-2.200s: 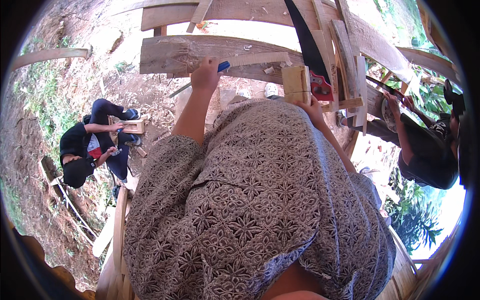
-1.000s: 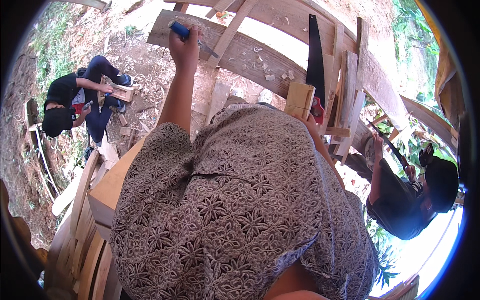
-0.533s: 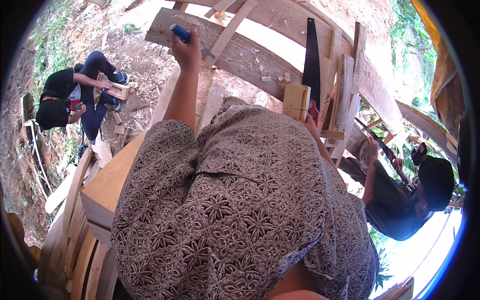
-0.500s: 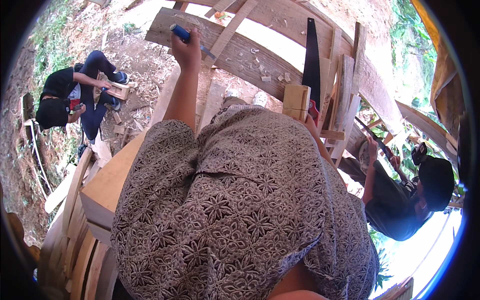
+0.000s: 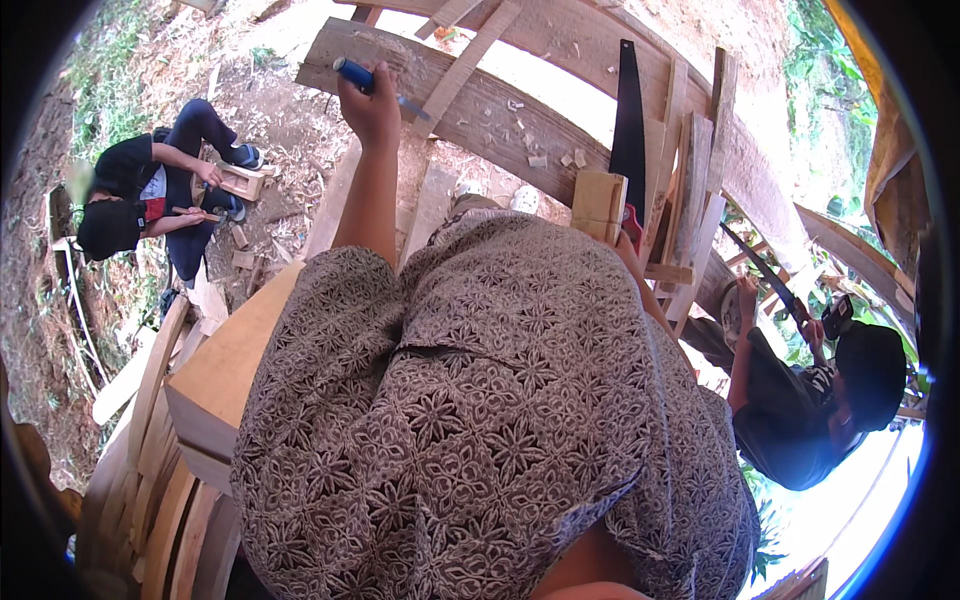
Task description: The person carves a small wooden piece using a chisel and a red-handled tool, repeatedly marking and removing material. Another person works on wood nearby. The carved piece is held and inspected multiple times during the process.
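Observation:
My left hand [image 5: 372, 112] is closed round the blue handle of a chisel [image 5: 355, 73]. Its metal blade points to the right, over a long plank [image 5: 480, 120] strewn with wood chips. My right hand [image 5: 626, 250] is at the lower right side of a squared wooden block [image 5: 598, 204] and seems to grip it, though most of its fingers are hidden behind the block. Close beside that hand a handsaw [image 5: 628, 120] with a dark blade and red handle stands among wooden strips.
Leaning strips of wood [image 5: 690, 180] crowd the right side. A thick timber [image 5: 225, 375] lies at my left above stacked boards. One person [image 5: 165, 190] sits at the left by a small wooden piece; another [image 5: 800, 400] at the right holds a dark saw [image 5: 765, 270].
My left hand has shifted a little left against the plank, the chisel still in it. The left person's hands have moved apart. The right person's saw has shifted.

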The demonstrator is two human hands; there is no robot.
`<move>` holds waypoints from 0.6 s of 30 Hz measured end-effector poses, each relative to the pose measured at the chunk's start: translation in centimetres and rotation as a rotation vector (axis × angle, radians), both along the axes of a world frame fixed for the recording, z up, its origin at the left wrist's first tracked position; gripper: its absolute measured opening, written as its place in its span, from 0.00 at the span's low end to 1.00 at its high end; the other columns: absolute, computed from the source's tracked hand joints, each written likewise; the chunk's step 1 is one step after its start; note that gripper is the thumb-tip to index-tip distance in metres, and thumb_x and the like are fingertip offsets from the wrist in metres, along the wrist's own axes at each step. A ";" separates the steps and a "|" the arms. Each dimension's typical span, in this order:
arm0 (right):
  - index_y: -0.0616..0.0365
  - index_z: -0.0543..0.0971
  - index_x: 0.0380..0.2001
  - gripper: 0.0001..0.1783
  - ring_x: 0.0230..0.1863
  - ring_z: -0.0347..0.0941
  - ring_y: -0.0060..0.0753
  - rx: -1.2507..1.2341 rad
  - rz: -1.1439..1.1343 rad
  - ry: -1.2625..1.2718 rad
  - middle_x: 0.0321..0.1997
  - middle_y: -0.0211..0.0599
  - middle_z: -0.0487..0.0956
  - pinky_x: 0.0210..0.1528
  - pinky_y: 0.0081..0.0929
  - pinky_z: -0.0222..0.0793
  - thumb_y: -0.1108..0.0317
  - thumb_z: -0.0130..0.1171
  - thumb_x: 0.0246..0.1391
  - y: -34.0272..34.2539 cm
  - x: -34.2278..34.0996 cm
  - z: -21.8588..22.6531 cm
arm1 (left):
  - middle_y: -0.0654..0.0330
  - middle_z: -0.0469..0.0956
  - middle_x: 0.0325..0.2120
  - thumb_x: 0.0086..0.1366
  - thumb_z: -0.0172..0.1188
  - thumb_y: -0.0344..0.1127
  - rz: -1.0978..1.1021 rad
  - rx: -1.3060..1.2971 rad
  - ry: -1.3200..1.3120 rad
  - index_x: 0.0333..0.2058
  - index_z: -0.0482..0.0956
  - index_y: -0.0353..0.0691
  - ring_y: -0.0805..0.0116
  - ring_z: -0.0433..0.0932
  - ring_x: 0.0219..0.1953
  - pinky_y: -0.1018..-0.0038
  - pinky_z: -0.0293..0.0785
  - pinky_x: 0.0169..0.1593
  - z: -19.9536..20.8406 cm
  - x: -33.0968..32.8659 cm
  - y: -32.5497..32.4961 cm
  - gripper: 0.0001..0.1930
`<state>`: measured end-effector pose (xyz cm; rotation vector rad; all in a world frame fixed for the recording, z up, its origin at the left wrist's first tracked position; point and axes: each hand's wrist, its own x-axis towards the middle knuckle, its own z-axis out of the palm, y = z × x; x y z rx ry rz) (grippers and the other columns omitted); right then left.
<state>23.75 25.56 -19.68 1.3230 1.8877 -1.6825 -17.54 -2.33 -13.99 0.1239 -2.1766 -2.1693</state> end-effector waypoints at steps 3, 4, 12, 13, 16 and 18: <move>0.68 0.75 0.56 0.41 0.49 0.82 0.37 0.063 -0.002 0.001 0.50 0.48 0.83 0.52 0.33 0.77 0.50 0.78 0.48 -0.3 0.8 -0.9 | 0.50 0.74 0.44 0.70 0.65 0.32 -0.013 0.014 -0.030 0.49 0.68 0.28 0.63 0.85 0.39 0.73 0.89 0.43 0.4 0.1 0.1 0.18; 0.68 0.75 0.56 0.40 0.48 0.82 0.36 0.084 -0.004 0.001 0.49 0.47 0.84 0.52 0.33 0.76 0.50 0.78 0.49 -0.3 0.9 -1.4 | 0.50 0.74 0.44 0.70 0.64 0.32 -0.009 0.045 -0.026 0.49 0.68 0.28 0.63 0.85 0.39 0.73 0.89 0.43 -0.3 0.0 0.0 0.18; 0.65 0.77 0.55 0.34 0.45 0.81 0.33 -0.045 -0.116 0.067 0.47 0.41 0.83 0.49 0.30 0.75 0.53 0.74 0.53 -0.2 0.3 -1.3 | 0.55 0.76 0.40 0.72 0.61 0.31 -0.053 0.026 0.057 0.45 0.67 0.31 0.65 0.86 0.39 0.73 0.87 0.47 -1.1 0.4 0.0 0.13; 0.64 0.76 0.56 0.32 0.45 0.81 0.33 -0.124 -0.122 0.106 0.47 0.41 0.83 0.48 0.31 0.76 0.55 0.72 0.55 0.0 -0.1 -1.4 | 0.52 0.76 0.41 0.72 0.60 0.31 -0.056 0.040 0.061 0.47 0.65 0.31 0.63 0.86 0.41 0.73 0.87 0.47 -1.4 0.4 0.0 0.14; 0.64 0.74 0.58 0.29 0.45 0.81 0.33 -0.316 -0.171 0.166 0.49 0.40 0.83 0.46 0.33 0.79 0.59 0.69 0.59 0.0 -1.0 -1.1 | 0.47 0.77 0.43 0.72 0.59 0.30 -0.050 0.056 0.066 0.52 0.62 0.29 0.58 0.86 0.44 0.72 0.86 0.46 -1.9 0.2 -0.2 0.18; 0.64 0.74 0.58 0.28 0.45 0.82 0.35 -0.371 -0.242 0.131 0.50 0.41 0.82 0.46 0.35 0.79 0.61 0.67 0.59 -0.1 -1.0 -1.0 | 0.46 0.76 0.44 0.72 0.59 0.30 -0.018 0.045 0.055 0.51 0.62 0.29 0.58 0.86 0.43 0.71 0.86 0.47 -1.8 0.3 -0.2 0.17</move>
